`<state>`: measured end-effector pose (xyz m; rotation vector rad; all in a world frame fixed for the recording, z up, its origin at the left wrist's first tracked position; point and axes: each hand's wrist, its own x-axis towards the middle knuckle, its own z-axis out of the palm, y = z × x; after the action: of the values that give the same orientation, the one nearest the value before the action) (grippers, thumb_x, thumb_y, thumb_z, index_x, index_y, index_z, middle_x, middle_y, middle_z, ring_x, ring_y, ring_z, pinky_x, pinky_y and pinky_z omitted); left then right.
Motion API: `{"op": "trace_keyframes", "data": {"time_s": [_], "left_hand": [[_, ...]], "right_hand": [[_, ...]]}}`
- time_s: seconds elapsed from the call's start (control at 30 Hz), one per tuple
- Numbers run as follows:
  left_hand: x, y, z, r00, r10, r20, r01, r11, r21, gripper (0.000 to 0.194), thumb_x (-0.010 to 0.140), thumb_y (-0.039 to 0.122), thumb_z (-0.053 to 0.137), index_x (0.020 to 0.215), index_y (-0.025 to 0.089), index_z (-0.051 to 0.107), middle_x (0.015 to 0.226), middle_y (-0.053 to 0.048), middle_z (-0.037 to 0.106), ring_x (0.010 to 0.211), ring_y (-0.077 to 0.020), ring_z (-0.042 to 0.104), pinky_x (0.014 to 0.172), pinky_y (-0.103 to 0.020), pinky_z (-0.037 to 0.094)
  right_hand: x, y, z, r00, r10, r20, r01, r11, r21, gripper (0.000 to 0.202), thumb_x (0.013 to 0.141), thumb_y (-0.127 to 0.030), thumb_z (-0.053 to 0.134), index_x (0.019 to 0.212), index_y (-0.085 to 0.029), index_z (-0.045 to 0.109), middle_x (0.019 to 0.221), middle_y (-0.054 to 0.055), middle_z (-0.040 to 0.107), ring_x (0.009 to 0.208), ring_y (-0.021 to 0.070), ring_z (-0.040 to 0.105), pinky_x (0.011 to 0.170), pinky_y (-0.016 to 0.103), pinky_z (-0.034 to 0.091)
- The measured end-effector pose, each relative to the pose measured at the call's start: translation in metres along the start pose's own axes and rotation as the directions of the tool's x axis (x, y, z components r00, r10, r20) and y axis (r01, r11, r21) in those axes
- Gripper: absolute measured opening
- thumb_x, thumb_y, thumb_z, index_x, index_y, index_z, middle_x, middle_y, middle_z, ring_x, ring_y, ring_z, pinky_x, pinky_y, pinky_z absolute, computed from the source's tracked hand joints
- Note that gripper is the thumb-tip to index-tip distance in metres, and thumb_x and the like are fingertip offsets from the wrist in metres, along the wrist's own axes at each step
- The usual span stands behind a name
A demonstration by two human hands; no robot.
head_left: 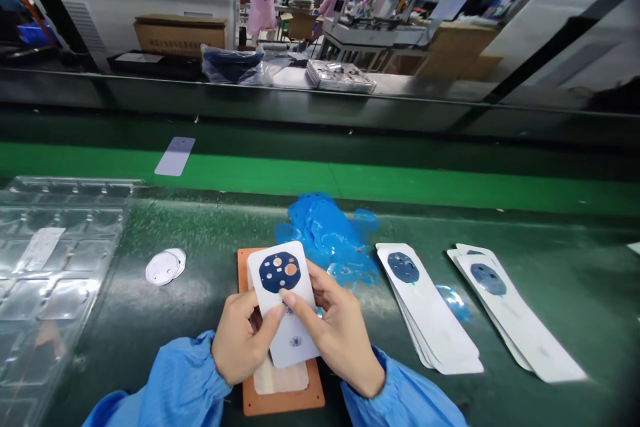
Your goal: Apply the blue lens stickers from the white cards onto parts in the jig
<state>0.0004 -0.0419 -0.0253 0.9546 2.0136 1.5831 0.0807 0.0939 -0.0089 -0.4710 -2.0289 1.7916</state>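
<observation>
Both hands hold a white phone-shaped card (pixel 295 340) bearing a dark blue octagonal piece with several holes. My left hand (pixel 245 333) pinches its left edge. At the lower edge of the blue piece rests the thumb of my right hand (pixel 340 327), its fingers behind the card's right side. Beneath lies an orange board (pixel 285 401) with a pale card-shaped inset or sheet on it, partly covered by the held card. Just beyond the hands is a heap of blue film pieces (pixel 325 227).
Two fanned stacks of similar cards, the nearer stack (pixel 435 320) and the farther stack (pixel 525 320), lie at right. White octagonal pieces (pixel 163 268) and a clear plastic tray (pixel 107 240) are at left. One card (pixel 175 156) rests on the green strip (pixel 300 173) behind. People in pink work in the background.
</observation>
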Motion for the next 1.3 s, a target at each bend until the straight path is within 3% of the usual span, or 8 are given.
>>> {"op": "trace_keyframes", "data": {"time_s": [0.2, 0.3, 0.4, 0.47, 0.63, 1.0, 1.1, 1.3], "left_hand": [[0.002, -0.001, -0.003, 0.982, -0.164, 0.098, 0.182, 0.957, -0.227, 0.033, 0.091, 0.041, 0.057, 0.091, 0.011, 0.07, 0.072, -0.006, 0.067, 0.062, -0.0156, 0.06, 0.059, -0.024, 0.048], [0.002, 0.001, -0.005, 0.965, -0.222, 0.14, 0.257, 0.907, -0.333, 0.036, 0.089, 0.044, 0.06, 0.095, 0.01, 0.069, 0.078, -0.008, 0.07, 0.066, -0.0174, 0.062, 0.063, -0.026, 0.051], [0.001, 0.003, -0.005, 0.959, -0.242, 0.15, 0.281, 0.892, -0.355, 0.039, 0.088, 0.047, 0.06, 0.089, 0.009, 0.068, 0.077, -0.009, 0.069, 0.065, -0.0172, 0.062, 0.06, -0.025, 0.05], [0.002, 0.003, -0.005, 0.961, -0.237, 0.143, 0.272, 0.902, -0.335, 0.04, 0.088, 0.048, 0.059, 0.083, 0.009, 0.068, 0.073, -0.008, 0.067, 0.062, -0.0158, 0.059, 0.057, -0.024, 0.047], [0.002, 0.002, -0.006, 0.976, -0.196, 0.089, 0.213, 0.945, -0.248, 0.035, 0.087, 0.043, 0.06, 0.078, 0.01, 0.068, 0.069, -0.006, 0.066, 0.059, -0.0148, 0.057, 0.056, -0.023, 0.046], [0.0, 0.01, -0.006, 0.969, -0.202, 0.143, 0.229, 0.953, -0.199, 0.031, 0.087, 0.038, 0.052, 0.077, 0.011, 0.061, 0.068, -0.006, 0.062, 0.058, -0.0144, 0.053, 0.053, -0.024, 0.04], [-0.001, 0.009, -0.007, 0.97, -0.194, 0.145, 0.218, 0.96, -0.177, 0.031, 0.088, 0.038, 0.05, 0.076, 0.011, 0.06, 0.067, -0.006, 0.062, 0.057, -0.0138, 0.052, 0.053, -0.023, 0.039], [0.0, 0.008, -0.009, 0.985, -0.12, 0.127, 0.133, 0.986, -0.103, 0.028, 0.088, 0.033, 0.05, 0.077, 0.011, 0.063, 0.066, -0.005, 0.063, 0.058, -0.0139, 0.055, 0.055, -0.023, 0.04]], "right_hand": [[-0.002, 0.004, -0.009, 0.996, 0.014, 0.085, -0.008, 0.997, -0.079, 0.046, 0.1, -0.034, 0.05, 0.142, -0.018, 0.051, 0.119, 0.009, 0.069, 0.089, 0.0193, 0.071, 0.072, 0.028, 0.06], [0.002, 0.006, -0.016, 0.993, -0.107, 0.045, 0.115, 0.957, -0.267, 0.046, 0.101, -0.028, 0.048, 0.146, -0.02, 0.046, 0.119, 0.009, 0.069, 0.089, 0.0194, 0.07, 0.069, 0.029, 0.06], [0.006, 0.003, -0.023, 0.891, -0.454, -0.004, 0.376, 0.743, -0.554, 0.047, 0.095, -0.018, 0.057, 0.141, -0.023, 0.051, 0.121, 0.01, 0.066, 0.105, 0.0233, 0.064, 0.084, 0.036, 0.058], [0.008, -0.002, -0.026, 0.804, -0.584, 0.114, 0.5, 0.559, -0.661, 0.04, 0.092, -0.015, 0.062, 0.131, -0.022, 0.059, 0.113, 0.01, 0.068, 0.102, 0.0239, 0.063, 0.084, 0.038, 0.056], [0.008, -0.008, -0.024, 0.76, -0.552, 0.344, 0.594, 0.374, -0.712, 0.018, 0.095, -0.021, 0.06, 0.112, -0.017, 0.066, 0.104, 0.01, 0.069, 0.092, 0.0226, 0.062, 0.072, 0.033, 0.054], [0.005, -0.003, -0.023, 0.728, -0.565, 0.387, 0.627, 0.323, -0.709, 0.017, 0.097, -0.015, 0.055, 0.111, -0.014, 0.066, 0.099, 0.01, 0.069, 0.089, 0.0192, 0.06, 0.067, 0.029, 0.051], [0.007, -0.007, -0.022, 0.726, -0.571, 0.384, 0.646, 0.374, -0.665, 0.017, 0.098, -0.023, 0.056, 0.109, -0.015, 0.067, 0.096, 0.01, 0.069, 0.088, 0.0192, 0.061, 0.068, 0.03, 0.054], [0.007, -0.003, -0.025, 0.736, -0.582, 0.346, 0.649, 0.46, -0.606, 0.021, 0.094, -0.008, 0.056, 0.11, -0.017, 0.067, 0.096, 0.008, 0.068, 0.084, 0.0173, 0.062, 0.068, 0.029, 0.054]]}}
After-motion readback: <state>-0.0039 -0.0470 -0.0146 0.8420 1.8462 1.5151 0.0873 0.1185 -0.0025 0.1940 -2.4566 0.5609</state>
